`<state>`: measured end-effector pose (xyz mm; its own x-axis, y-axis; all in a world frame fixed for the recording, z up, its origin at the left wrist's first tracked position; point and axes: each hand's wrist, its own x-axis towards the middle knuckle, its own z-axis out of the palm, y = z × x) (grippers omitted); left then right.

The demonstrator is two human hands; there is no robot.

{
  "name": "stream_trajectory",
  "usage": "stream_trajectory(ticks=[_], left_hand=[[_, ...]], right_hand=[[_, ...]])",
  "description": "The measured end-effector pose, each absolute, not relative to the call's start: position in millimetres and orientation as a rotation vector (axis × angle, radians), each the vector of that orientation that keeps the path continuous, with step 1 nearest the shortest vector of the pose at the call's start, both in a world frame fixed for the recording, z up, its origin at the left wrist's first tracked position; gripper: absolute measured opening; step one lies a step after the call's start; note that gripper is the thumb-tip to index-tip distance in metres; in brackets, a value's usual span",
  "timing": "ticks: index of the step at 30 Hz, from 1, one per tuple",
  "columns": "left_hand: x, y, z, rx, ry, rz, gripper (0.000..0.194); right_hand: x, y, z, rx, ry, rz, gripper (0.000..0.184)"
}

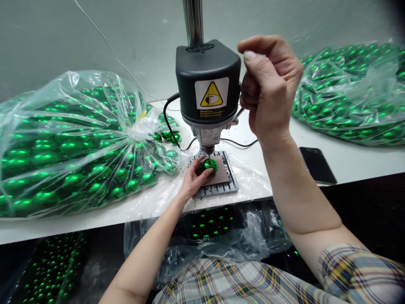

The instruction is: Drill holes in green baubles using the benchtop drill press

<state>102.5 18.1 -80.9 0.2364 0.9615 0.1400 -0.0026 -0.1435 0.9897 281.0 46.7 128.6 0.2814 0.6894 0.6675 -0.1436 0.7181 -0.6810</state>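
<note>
A small black bench drill stands on a white table, its bit coming down onto a shiny green ball. My left hand pinches that ball and holds it on the brown pad of the drill's ribbed base plate. My right hand is raised beside the drill head, its fingers curled tightly around the feed lever, of which only a short metal piece shows below the fist.
A large clear plastic bag of green balls lies at the left, another bag at the right. A dark phone lies flat near the table's front edge. An open bag with more green balls hangs below the table. Black cable runs behind the drill.
</note>
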Motion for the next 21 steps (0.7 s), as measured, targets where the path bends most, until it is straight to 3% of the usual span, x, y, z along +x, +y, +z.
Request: stream_trajectory(ticks=[21], left_hand=[[98,13,-81,1.841,1.092,1.008,0.043]], right_hand=[[279,45,129,-0.641,-1.135,0.561,0.005]])
